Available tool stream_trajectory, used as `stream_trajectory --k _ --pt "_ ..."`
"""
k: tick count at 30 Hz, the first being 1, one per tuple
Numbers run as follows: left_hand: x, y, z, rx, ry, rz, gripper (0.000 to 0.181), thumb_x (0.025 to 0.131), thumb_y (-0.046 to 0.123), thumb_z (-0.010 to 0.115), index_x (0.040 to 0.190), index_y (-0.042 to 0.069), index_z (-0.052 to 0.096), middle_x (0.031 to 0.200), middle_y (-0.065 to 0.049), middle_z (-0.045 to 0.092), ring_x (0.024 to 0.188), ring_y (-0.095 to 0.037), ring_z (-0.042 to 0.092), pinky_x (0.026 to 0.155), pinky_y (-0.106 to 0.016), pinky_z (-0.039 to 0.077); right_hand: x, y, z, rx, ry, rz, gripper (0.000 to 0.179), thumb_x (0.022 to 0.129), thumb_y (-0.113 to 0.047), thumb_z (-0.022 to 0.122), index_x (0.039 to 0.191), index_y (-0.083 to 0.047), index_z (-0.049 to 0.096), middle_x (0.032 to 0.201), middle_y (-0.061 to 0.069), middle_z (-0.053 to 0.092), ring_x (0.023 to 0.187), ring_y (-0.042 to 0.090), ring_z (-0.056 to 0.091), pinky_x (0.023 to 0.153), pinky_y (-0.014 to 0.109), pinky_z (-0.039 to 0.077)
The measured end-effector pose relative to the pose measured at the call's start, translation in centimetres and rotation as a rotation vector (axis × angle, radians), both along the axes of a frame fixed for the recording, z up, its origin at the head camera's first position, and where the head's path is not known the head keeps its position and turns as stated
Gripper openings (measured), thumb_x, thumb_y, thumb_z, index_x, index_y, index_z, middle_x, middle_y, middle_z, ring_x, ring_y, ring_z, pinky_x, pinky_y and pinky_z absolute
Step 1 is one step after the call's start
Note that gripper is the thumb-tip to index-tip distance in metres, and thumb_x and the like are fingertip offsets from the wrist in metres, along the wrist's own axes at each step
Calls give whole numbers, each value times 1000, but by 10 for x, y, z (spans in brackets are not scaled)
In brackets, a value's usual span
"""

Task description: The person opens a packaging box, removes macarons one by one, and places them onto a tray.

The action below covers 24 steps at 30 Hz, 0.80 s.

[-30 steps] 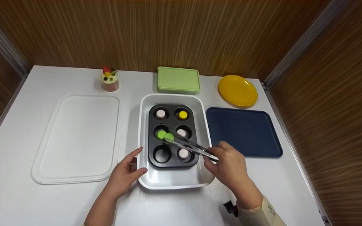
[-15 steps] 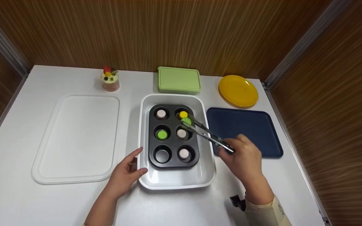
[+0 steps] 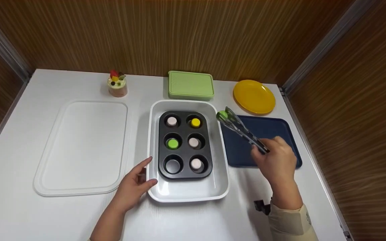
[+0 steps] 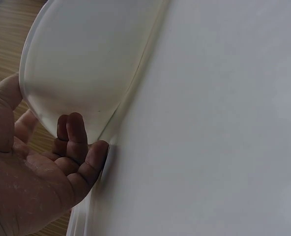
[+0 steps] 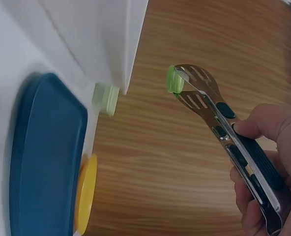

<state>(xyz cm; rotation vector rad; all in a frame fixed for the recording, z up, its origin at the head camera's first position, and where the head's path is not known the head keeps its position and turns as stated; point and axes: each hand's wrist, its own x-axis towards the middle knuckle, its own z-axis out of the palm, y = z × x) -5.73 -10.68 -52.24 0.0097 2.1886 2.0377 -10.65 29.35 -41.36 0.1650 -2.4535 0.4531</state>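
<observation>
Okay, head view first: your right hand (image 3: 278, 162) is gripping the tongs (image 3: 250, 137), and their tips are pinching the green round (image 3: 223, 114), which is showing roughly where the white bin (image 3: 188, 191) is meeting the far-left corner of the navy tray (image 3: 275, 129). I can't tell its height from there. Your left hand (image 3: 133, 188) is resting at the bin's left rim, fingers loosely spread. Nice brace, and a light touch is helping so the muffin tin (image 3: 183, 132) isn't getting jostled.

Left wrist view is kinda dim: some fingers are bending against the white wall, but how hard they're pressing, I can't tell.

Right wrist view is the useful one. You're squeezing the tongs nearly closed, and the slotted ends are catching the green round right at their tips, with it hanging in the air. That's a pretty shallow bite imo, so you're wanting an even squeeze and no wrist twisting. Too hard and it's maybe popping out; too soft and it's dropping.
</observation>
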Motion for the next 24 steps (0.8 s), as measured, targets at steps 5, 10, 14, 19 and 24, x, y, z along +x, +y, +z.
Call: stream_trajectory --k 5,10,14,19,24 --pt "0 0 0 -10 2 -2 71 92 -1 81 156 6 51 117 -21 65 102 -27 68 83 -27 58 -12 11 -3 5 -73 -72 18 80 -11 84 92 2 81 78 15 63 66 38 63 56 57 51" --pt "0 -1 0 -24 8 4 70 91 1 82 155 6 53 112 -19 64 97 -23 65 82 -27 56 -25 21 -9 21 -154 -125 19 83 -13 81 94 3 81 80 17 64 70 42 65 59 60 51" --pt "0 -2 -2 -27 10 4 70 91 1 83 155 6 54 112 -18 65 96 -22 65 82 -27 56 -32 28 -18 32 -210 -147 21 84 -15 80 95 2 81 82 19 65 72 45 66 62 62 52" --pt "0 -2 -2 -22 15 -7 71 91 1 82 156 6 52 113 -19 66 97 -24 67 81 -27 57 -40 33 -28 36 -297 -177 24 87 -18 78 99 3 81 86 20 66 76 47 68 65 64 53" --pt "0 -2 -2 -16 6 -11 70 92 2 82 156 7 53 113 -18 64 97 -24 66 82 -26 56 -45 37 -36 32 -363 -187 24 90 -19 76 98 4 80 85 18 64 74 44 67 65 61 54"
